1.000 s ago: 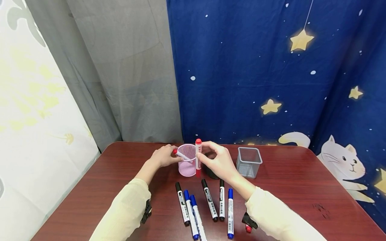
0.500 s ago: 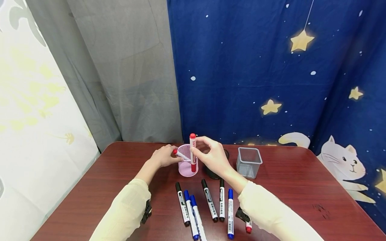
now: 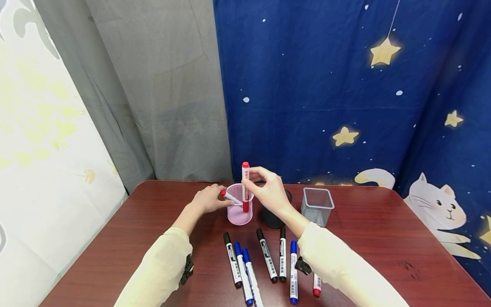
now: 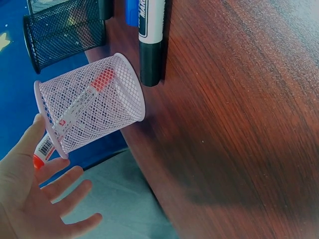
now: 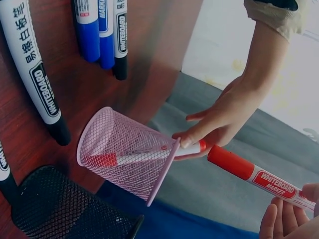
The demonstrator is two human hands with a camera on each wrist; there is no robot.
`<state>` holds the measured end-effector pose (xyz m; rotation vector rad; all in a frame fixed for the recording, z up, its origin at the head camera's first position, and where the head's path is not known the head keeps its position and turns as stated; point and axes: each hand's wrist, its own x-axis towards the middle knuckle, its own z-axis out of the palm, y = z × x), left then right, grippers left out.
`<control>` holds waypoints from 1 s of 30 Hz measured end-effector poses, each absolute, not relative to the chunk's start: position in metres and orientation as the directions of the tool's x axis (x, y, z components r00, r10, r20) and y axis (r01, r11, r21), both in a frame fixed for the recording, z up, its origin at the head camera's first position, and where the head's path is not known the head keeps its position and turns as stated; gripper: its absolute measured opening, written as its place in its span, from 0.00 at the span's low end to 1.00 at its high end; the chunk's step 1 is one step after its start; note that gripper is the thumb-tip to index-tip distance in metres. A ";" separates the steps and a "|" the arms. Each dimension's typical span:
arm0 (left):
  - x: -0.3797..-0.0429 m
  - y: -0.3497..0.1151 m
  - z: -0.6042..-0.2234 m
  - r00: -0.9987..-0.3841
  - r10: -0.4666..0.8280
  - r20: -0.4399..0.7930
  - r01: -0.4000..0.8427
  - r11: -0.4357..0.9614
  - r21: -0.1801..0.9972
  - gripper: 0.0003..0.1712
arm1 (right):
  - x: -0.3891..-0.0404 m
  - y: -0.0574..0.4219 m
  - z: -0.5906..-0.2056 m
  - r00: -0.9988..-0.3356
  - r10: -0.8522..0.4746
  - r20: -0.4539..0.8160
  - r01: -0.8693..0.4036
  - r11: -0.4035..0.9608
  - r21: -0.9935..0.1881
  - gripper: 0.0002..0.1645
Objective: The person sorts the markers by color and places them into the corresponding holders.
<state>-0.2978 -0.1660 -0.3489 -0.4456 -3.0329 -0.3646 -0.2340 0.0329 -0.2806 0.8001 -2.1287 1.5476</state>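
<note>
A pink mesh pen holder [image 3: 239, 216] stands upright toward the back of the table, with a red whiteboard marker [image 4: 75, 112] leaning inside and its red end poking past the rim. My left hand [image 3: 207, 199] is at the holder's left; its thumb and index finger touch the rim beside that marker's end, the other fingers loosely spread. Between thumb and fingers, my right hand [image 3: 268, 187] pinches a second red whiteboard marker [image 5: 271, 181], held nearly upright, cap down. In the right wrist view its cap is just outside the holder's mouth, near the first marker's end.
Right of the pink holder stands a black mesh pen holder [image 3: 271, 218], partly behind the right hand, then a grey square mesh holder [image 3: 317, 209]. Several black and blue markers [image 3: 267, 256] lie in front. Another red marker [image 3: 316, 286] lies partly under the right sleeve.
My right hand has carried its red marker left from beside the pink holder to over its mouth, then raised it. The left hand and the leaning marker have stayed in place.
</note>
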 end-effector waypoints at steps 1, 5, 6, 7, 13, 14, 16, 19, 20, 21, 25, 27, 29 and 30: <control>-0.298 -0.166 -0.349 -0.957 0.277 0.088 0.290 0.931 0.224 0.32 | -0.236 0.033 -0.281 -0.765 -0.216 0.607 -0.644 0.239 -0.727 0.13; -0.298 -0.166 -0.349 -0.956 0.278 0.091 0.291 0.931 0.221 0.32 | -0.256 0.032 -0.294 -0.758 -0.207 0.618 -0.652 0.239 -0.720 0.14; -0.298 -0.166 -0.349 -0.957 0.277 0.089 0.290 0.931 0.222 0.32 | -0.262 0.032 -0.298 -0.758 -0.203 0.619 -0.652 0.240 -0.719 0.15; -0.298 -0.166 -0.349 -0.957 0.276 0.088 0.289 0.931 0.221 0.32 | -0.267 0.031 -0.302 -0.757 -0.198 0.622 -0.653 0.240 -0.718 0.15; -0.298 -0.166 -0.348 -0.959 0.272 0.078 0.283 0.933 0.222 0.32 | -0.275 0.026 -0.302 -0.754 -0.175 0.634 -0.656 0.261 -0.708 0.14; -0.298 -0.166 -0.349 -0.959 0.272 0.078 0.282 0.933 0.223 0.32 | -0.276 0.025 -0.302 -0.755 -0.172 0.633 -0.654 0.265 -0.708 0.14; -0.298 -0.166 -0.349 -0.959 0.272 0.077 0.283 0.933 0.224 0.32 | -0.278 0.023 -0.302 -0.757 -0.166 0.632 -0.651 0.270 -0.709 0.13; -0.299 -0.166 -0.350 -0.959 0.273 0.075 0.283 0.933 0.224 0.32 | -0.281 0.021 -0.303 -0.761 -0.157 0.629 -0.645 0.277 -0.712 0.13; -0.300 -0.166 -0.350 -0.959 0.273 0.074 0.283 0.932 0.225 0.32 | -0.282 0.021 -0.304 -0.762 -0.154 0.629 -0.644 0.277 -0.713 0.13; -0.299 -0.166 -0.350 -0.959 0.274 0.073 0.283 0.932 0.225 0.32 | -0.284 0.020 -0.305 -0.761 -0.151 0.631 -0.645 0.275 -0.713 0.13; -0.299 -0.166 -0.350 -0.960 0.270 0.071 0.279 0.933 0.227 0.32 | -0.289 0.018 -0.309 -0.757 -0.143 0.638 -0.649 0.278 -0.708 0.14; -0.299 -0.166 -0.350 -0.961 0.268 0.070 0.277 0.934 0.227 0.32 | -0.292 0.017 -0.311 -0.756 -0.139 0.639 -0.649 0.282 -0.707 0.14; -0.299 -0.166 -0.350 -0.961 0.267 0.068 0.275 0.934 0.226 0.32 | -0.294 0.016 -0.313 -0.760 -0.133 0.637 -0.644 0.289 -0.708 0.14; -0.299 -0.166 -0.350 -0.962 0.266 0.067 0.275 0.934 0.227 0.32 | -0.295 0.016 -0.314 -0.763 -0.129 0.634 -0.640 0.292 -0.711 0.14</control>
